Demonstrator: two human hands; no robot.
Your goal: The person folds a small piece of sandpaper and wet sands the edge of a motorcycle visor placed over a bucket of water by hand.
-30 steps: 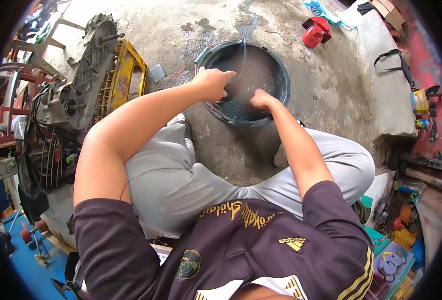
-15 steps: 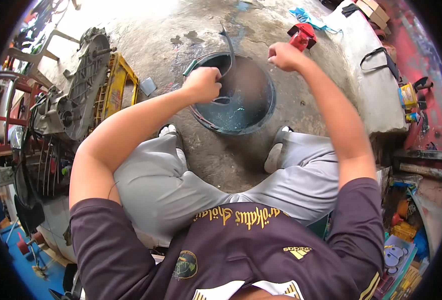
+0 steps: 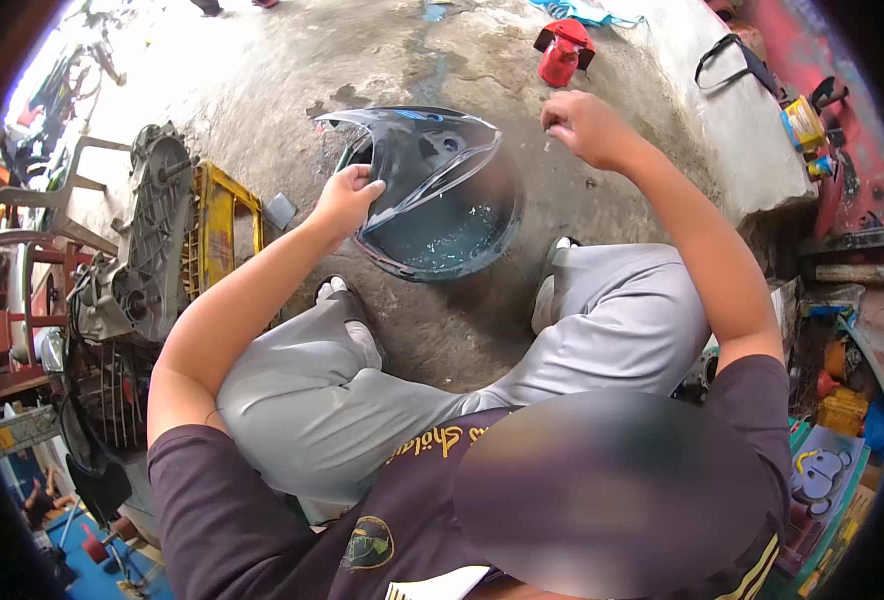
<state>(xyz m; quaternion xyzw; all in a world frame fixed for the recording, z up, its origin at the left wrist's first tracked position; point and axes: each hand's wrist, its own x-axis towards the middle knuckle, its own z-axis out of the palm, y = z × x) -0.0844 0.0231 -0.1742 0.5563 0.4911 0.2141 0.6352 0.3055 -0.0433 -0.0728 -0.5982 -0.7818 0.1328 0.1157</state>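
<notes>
Head view: dark panel (image 3: 408, 158) points right, its long axis crosswise.

Left arm (image 3: 242, 300) reaching forward, kinda bent, left hand (image 3: 350, 200) pinched shut — right arm (image 3: 692, 225)'s stretched out too, right hand (image 3: 587, 130) up, fingers (image 3: 562, 106) loosely curled.

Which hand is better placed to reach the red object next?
Probably the right hand: it is nearer the red object, while the left hand grips the dark panel over the tub.
</notes>
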